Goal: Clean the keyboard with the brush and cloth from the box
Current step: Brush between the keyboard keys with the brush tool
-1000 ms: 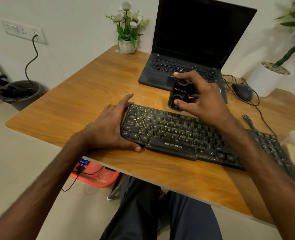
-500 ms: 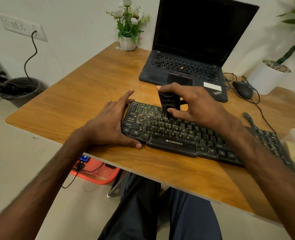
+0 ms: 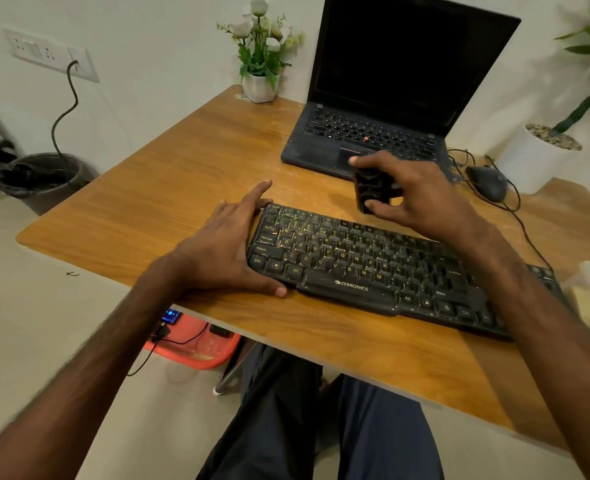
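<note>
Brushing looks barely underway. The right hand (image 3: 421, 202) is clamped around the black brush (image 3: 369, 192), just above the back edge of the keyboard (image 3: 373, 265) on the counter (image 3: 182, 188). The left hand (image 3: 224, 251), fingers flat, braces its left end. Keys look dusty, and the cloth wipe's not done yet.

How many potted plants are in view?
2. A small white pot of flowers stands at the far edge of the desk, left of the laptop; a larger white planter stands far right, behind the mouse. Others may be out of frame.

Left hand (image 3: 231, 251) lies flat, fingers aimed at one o'clock, thumb toward three. Right hand (image 3: 414, 199), up at two o'clock, curls and pinches the brush (image 3: 369, 190).
</note>
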Available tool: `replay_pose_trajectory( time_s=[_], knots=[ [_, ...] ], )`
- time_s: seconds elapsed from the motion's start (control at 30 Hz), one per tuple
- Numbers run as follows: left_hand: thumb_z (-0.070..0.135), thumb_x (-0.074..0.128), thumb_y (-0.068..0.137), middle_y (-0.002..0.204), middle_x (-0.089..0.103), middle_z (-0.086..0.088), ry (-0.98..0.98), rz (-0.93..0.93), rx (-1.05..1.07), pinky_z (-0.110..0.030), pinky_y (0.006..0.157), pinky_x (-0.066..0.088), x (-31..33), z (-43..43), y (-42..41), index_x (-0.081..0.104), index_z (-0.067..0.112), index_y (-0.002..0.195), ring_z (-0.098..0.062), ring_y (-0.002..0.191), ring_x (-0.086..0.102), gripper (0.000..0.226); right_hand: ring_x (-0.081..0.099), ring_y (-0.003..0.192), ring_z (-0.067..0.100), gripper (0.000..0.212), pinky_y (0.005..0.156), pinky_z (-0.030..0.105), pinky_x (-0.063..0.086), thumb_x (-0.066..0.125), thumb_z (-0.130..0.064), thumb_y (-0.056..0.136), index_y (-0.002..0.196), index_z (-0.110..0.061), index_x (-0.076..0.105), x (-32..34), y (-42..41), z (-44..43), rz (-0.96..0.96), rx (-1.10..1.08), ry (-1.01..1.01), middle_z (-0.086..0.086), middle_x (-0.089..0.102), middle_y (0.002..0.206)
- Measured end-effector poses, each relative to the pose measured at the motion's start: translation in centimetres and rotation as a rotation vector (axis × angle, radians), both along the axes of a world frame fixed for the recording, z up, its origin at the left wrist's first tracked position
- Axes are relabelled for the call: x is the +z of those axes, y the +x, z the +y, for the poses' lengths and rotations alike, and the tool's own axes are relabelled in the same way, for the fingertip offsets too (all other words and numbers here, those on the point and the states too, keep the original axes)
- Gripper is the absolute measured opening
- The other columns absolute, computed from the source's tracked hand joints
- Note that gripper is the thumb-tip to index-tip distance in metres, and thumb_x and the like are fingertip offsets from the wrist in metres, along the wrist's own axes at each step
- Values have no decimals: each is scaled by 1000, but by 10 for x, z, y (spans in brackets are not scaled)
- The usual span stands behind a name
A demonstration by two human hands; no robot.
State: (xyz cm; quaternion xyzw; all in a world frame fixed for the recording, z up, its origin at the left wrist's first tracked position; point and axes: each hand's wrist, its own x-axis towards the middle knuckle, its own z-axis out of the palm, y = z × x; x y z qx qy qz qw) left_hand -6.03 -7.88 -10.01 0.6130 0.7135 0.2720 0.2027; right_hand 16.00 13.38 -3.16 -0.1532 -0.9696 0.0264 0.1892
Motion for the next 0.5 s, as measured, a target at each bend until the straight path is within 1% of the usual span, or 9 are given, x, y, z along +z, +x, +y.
replay_pose_trajectory(
  time_s=[0.07,0.13,0.17,0.27,0.33,0.37,0.4,0.43,0.5],
  knots=[
    [78,79,41,160,26,-1,2,-6,-2,-48,124,9,-1,0,-1,-12,36,156,-9,141,19,152,61,108,4,67,85,28,58,78,-19,81,139,-28,46,-1,5,-5,187,1,-241,-8,58,126],
    [79,79,41,160,26,-1,1,-1,-4,-45,125,6,-2,1,-1,-12,35,156,-10,142,19,153,63,107,5,66,78,24,59,80,-17,79,135,-32,48,-8,6,-17,272,61,-500,-20,52,123],
    [79,78,40,160,26,0,3,2,-7,-43,125,4,-2,1,-2,-12,35,156,-9,142,18,153,63,107,7,66,76,25,60,80,-17,79,134,-33,48,-13,6,-20,263,74,-553,-21,51,122],
    [79,79,40,161,26,1,9,-2,-12,-38,123,-1,-3,1,-2,-13,38,155,-2,138,16,153,64,107,8,67,77,31,61,80,-18,79,136,-33,47,-20,13,-11,232,-15,-493,-14,54,124],
    [80,79,40,161,25,1,9,-1,-8,-40,124,0,-4,1,-2,-13,39,155,-5,140,17,153,62,109,9,67,82,35,61,78,-19,80,138,-30,46,-16,21,0,212,-115,-360,-3,56,128],
    [80,79,40,161,26,1,10,-1,-7,-42,124,2,-4,1,-2,-13,39,155,-6,140,17,153,61,110,8,66,84,35,60,78,-19,80,137,-29,46,-14,26,4,230,-136,-346,-3,56,129],
    [80,79,39,161,26,2,13,0,-8,-43,124,4,-4,2,-2,-12,39,155,-5,140,18,152,61,112,6,66,86,34,59,79,-17,80,137,-28,47,-12,31,3,275,-127,-390,-6,55,129],
    [81,79,39,161,26,2,17,0,-8,-43,124,4,-4,2,-3,-12,39,155,-4,139,17,152,60,113,6,65,85,33,59,80,-14,79,135,-26,48,-11,34,-2,335,-86,-496,-9,53,127],
    [81,78,39,161,25,2,12,-2,-7,-46,124,7,-4,2,-3,-11,39,155,-4,138,17,152,60,115,13,66,80,34,60,80,-8,77,132,-24,50,-14,40,-17,387,32,-714,-9,50,127]
  ],
)
